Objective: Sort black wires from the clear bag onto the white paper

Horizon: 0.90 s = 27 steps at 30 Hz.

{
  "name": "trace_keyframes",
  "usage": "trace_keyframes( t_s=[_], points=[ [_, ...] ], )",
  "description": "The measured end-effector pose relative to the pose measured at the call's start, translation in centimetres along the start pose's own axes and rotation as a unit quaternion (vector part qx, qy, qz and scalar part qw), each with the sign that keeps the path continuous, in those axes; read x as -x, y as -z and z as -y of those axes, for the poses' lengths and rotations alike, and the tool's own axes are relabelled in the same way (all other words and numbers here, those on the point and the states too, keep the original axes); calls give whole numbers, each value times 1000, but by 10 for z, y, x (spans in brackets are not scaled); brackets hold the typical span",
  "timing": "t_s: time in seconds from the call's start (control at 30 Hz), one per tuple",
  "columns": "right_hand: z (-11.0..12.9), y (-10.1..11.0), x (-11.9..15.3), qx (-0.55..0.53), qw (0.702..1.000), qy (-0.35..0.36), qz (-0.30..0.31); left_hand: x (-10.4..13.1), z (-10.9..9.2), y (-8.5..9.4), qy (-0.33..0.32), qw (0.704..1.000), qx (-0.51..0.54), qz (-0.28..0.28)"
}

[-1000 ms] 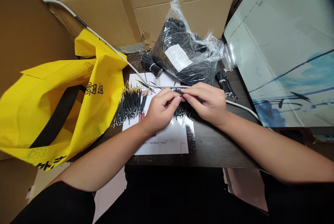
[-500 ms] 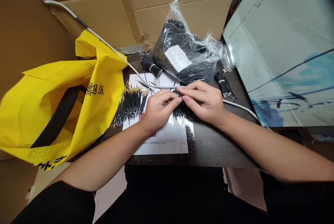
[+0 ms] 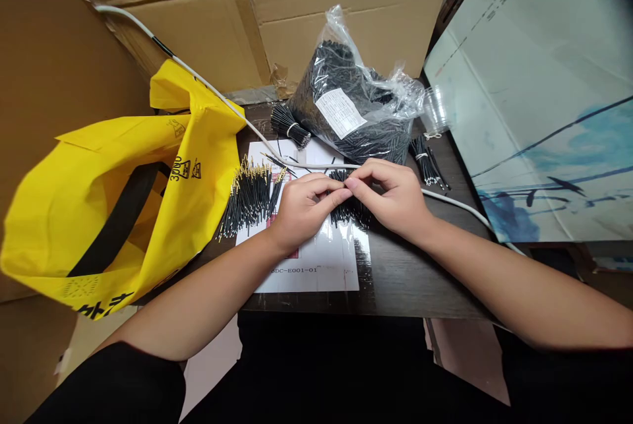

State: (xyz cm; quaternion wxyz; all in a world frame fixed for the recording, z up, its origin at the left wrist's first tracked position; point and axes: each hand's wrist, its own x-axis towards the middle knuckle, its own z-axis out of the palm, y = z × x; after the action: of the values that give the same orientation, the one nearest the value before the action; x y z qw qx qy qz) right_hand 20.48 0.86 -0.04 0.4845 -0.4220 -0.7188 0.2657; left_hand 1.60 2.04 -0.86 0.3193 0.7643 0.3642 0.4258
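Note:
My left hand [image 3: 304, 208] is closed in a pinch over the printed sheet [image 3: 316, 275], its fingertips meeting those of my right hand [image 3: 393, 196]. The right hand is pinched too; what lies between the fingertips is too small to make out. Beneath and behind the fingertips is a pile of short black wires [image 3: 346, 213], partly hidden by the hands. Left of my left hand, a heap of black wires with gold tips [image 3: 250, 196] lies partly on the sheet. A white cable [image 3: 316, 165] crosses just behind both hands.
A clear bag of black pieces [image 3: 356, 107] stands behind the hands, with tied wire bundles [image 3: 289, 126] [image 3: 428, 161] on either side. A clear cup [image 3: 435, 109] lies at its right. A yellow bag [image 3: 198, 140] is at the left; cardboard boxes [image 3: 346, 22] stand behind.
The fingers of my right hand have drawn in and bent more, with its thumb now at the left fingertips. The whole view has shifted slightly.

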Motion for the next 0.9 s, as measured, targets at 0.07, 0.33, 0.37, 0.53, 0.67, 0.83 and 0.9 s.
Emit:
trace_keyframes(
  t_s=[0.07,0.33,0.37,0.53,0.67,0.83,0.9],
  points=[
    [1,1,0,0,1000,-8,4,0,0,0,-2,1000,0,2],
    [2,4,-2,-41,996,-84,-6,1,-1,0,11,1000,-4,14],
    [2,6,-4,-48,993,-107,-12,1,-1,1,16,1000,-5,12],
    [-7,19,-13,25,978,-206,20,-1,-2,3,36,999,-27,-9],
    [-16,18,-17,130,967,-211,65,1,-6,1,-3,998,-48,38],
    [-19,13,-16,237,958,-147,60,8,-11,-2,-91,987,-74,111],
    [-16,13,-16,249,961,-108,44,11,-12,-2,-126,980,-78,132]
  ],
)
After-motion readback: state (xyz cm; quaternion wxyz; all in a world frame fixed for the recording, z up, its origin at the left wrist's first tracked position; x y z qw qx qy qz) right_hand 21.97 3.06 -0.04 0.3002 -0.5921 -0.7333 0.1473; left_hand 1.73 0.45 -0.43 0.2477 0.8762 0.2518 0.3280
